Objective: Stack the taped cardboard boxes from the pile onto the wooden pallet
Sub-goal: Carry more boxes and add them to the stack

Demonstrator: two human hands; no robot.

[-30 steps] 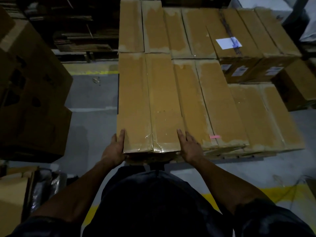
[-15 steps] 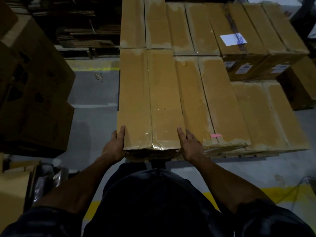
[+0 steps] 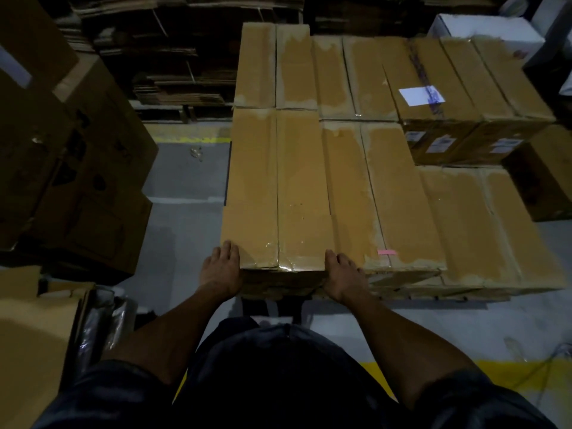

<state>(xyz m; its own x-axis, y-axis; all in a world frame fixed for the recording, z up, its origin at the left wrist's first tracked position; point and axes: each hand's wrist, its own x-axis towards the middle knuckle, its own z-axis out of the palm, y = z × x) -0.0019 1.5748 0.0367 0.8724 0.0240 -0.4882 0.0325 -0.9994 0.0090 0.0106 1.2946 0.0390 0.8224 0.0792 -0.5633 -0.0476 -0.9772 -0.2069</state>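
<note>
The long box (image 3: 278, 193), sealed down its middle with shiny tape, lies flat on top of the stack at the left front corner, its near end toward the person and its far end butting the box behind it. The left hand (image 3: 221, 269) presses against the box's near left corner and the right hand (image 3: 342, 274) against its near right corner; in both, the grip is loose, with fingers lying fairly straight along the sides rather than curled round anything, so the hands look to be squaring the box up, not carrying it. Judging by that, this box is placed or very nearly so, needing at most a final nudge into line. Just right of the long box, the neighbouring box (image 3: 380, 196) with a small pink tag (image 3: 387, 252) sits in the same layer, and further right a lower box (image 3: 483, 227) shows that the top layer is unfinished on that side. Behind it stand the labelled boxes (image 3: 448, 88). The wooden pallet itself is hidden under the stack. Left of the long box, across a strip of grey floor (image 3: 182, 187), stands a dark pile of cartons (image 3: 74, 156), so more stacking seems left to do, though how many boxes remain cannot be told.
</note>
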